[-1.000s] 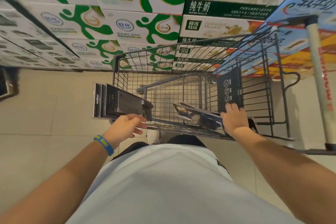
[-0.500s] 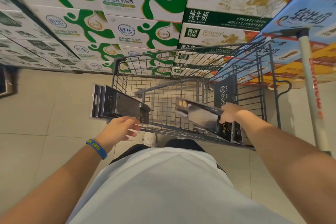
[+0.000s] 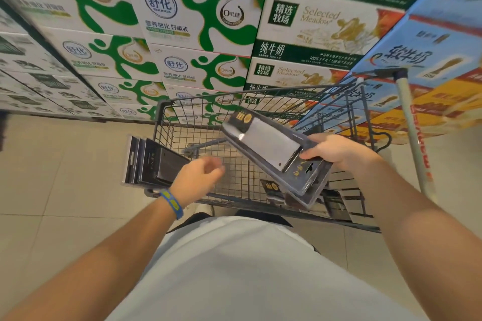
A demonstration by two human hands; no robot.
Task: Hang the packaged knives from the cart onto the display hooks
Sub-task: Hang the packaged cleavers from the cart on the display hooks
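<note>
Fingers (image 3: 214,168) of my left hand (image 3: 195,181) are curling round the near end of a stack of packaged knives (image 3: 154,164), left of centre, just outside the left wall of the cart (image 3: 162,104). Contact is hiding behind the hand and blurring, but the stack is hanging in air, so I'm reading it as gripped. I'm parking it flat there as a buffer, presumably so one trip feeds several hooks.

More packs (image 3: 272,187) are lying on the wire floor, lower centre-right. Right of centre, my right hand (image 3: 339,150) is clamping one packaged knife (image 3: 271,146) above the basket, thumb (image 3: 311,156) pressing on top beside the hang slot (image 3: 310,167), other digits underneath. Gripping at the slot end is leaving the blade end tilting up and away. A second pack may be riding underneath; can't tell.

Cart handle (image 3: 414,143) is running down the right edge. Display hooks aren't showing anywhere, so I'm judging this as pick phase, hanging not yet begun.
</note>
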